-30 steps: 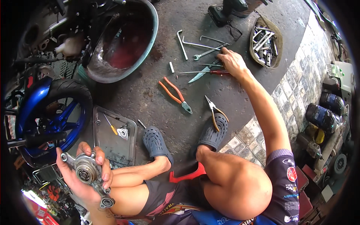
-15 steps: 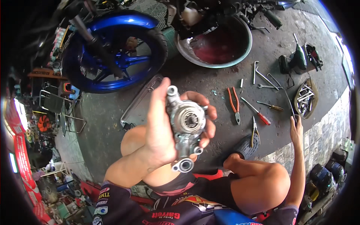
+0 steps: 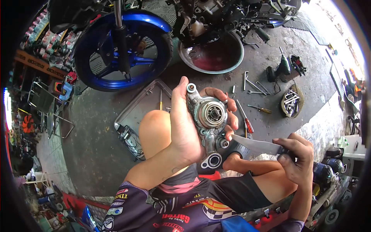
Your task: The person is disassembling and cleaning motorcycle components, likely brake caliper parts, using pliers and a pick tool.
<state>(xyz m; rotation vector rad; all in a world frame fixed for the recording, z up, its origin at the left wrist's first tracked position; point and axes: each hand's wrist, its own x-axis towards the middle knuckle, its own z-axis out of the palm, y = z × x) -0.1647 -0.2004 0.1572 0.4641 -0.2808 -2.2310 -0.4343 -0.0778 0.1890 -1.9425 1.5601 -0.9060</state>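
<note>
The left hand (image 3: 185, 127) has its fingers closed around a metal engine part (image 3: 208, 120), held up above the knee. The right hand (image 3: 295, 156) grips a knife (image 3: 257, 145), its blade pointing at the part. The part looks heavy, rigid and probably oily, best gripped around its body.

A single head-worn fisheye view is aimed steeply downward, close over the left hand (image 3: 185, 127) and right hand (image 3: 295, 156); the concrete floor (image 3: 92, 154) is seen farther below, edges bent at the rim.
</note>
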